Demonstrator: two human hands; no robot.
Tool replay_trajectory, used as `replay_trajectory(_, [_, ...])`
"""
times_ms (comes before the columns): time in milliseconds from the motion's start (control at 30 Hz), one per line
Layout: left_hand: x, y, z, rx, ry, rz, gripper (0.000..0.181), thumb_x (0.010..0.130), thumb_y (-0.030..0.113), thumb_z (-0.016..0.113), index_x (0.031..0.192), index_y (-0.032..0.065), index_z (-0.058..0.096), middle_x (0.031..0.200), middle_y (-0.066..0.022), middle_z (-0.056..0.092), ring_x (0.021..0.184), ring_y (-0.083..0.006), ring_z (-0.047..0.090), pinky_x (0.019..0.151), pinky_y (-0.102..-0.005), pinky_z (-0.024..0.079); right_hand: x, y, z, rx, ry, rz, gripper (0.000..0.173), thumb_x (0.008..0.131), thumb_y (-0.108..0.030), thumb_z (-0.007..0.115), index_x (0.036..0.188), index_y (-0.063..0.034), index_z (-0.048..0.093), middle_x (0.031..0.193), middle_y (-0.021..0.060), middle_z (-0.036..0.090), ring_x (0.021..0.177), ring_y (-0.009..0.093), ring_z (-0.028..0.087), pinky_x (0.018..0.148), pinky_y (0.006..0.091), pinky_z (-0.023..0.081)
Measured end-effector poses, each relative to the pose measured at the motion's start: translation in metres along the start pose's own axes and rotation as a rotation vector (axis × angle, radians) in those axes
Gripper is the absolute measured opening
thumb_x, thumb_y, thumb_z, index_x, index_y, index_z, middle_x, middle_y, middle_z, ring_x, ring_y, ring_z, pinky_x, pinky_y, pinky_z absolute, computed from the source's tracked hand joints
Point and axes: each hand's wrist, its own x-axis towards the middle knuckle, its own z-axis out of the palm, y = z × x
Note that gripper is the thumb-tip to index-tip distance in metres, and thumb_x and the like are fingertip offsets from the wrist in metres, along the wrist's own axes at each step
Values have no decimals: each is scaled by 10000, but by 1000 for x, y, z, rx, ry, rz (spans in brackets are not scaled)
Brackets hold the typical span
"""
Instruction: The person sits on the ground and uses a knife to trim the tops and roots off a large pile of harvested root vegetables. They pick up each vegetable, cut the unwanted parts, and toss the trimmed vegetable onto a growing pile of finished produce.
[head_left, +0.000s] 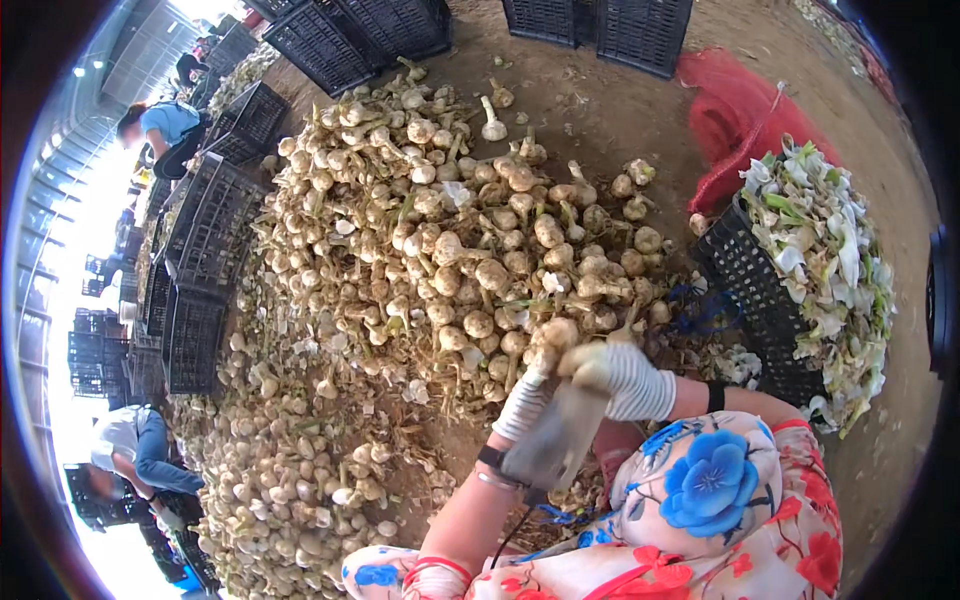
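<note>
My left hand (529, 397), in a knitted glove with striped cuff, is raised at the near edge of a large pile of garlic bulbs (450, 285). A garlic bulb (556, 334) shows at its fingertips. Right beside it, my right hand (616, 379), gloved the same way, is bent over the top of a flat, greyish blade-like thing (559, 435); motion blur hides its exact kind and which hand holds it. The fingers of my right hand are blurred and partly hidden. A single bulb with its stem (493, 124) lies apart beyond the pile.
A black plastic crate (757, 307) heaped with garlic peelings (832, 262) stands at the right, near a red mesh bag (739, 112). More black crates (637, 34) stand at the top and left. A second garlic pile (285, 495) lies at lower left. Co-workers (142, 450) crouch at the left.
</note>
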Motion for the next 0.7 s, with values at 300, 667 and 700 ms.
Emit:
replay_trajectory(300, [-42, 44, 21, 926, 167, 97, 623, 799, 64, 674, 1338, 100, 362, 1220, -77, 535, 1085, -193, 545, 950, -319, 456, 11, -28, -24, -330, -42, 276, 247, 639, -234, 685, 831, -91, 622, 725, 127, 606, 673, 343, 603, 576, 420, 472])
replay_trajectory(667, [-55, 34, -1, 784, 53, -13, 594, 739, 59, 718, 1248, 88, 413, 1120, -53, 554, 1017, -166, 551, 896, -311, 470, 13, -22, -12, -490, -164, 235, 223, 680, -241, 657, 826, -80, 604, 723, 126, 604, 691, 334, 613, 583, 427, 478])
replay_trajectory(700, [-56, 33, 0, 807, 61, -5, 592, 733, 58, 722, 1240, 87, 417, 1111, -51, 555, 1011, -164, 552, 891, -311, 471, 12, -20, -11, -496, -172, 258, 223, 685, -241, 655, 831, -79, 607, 728, 128, 608, 697, 334, 616, 585, 424, 481])
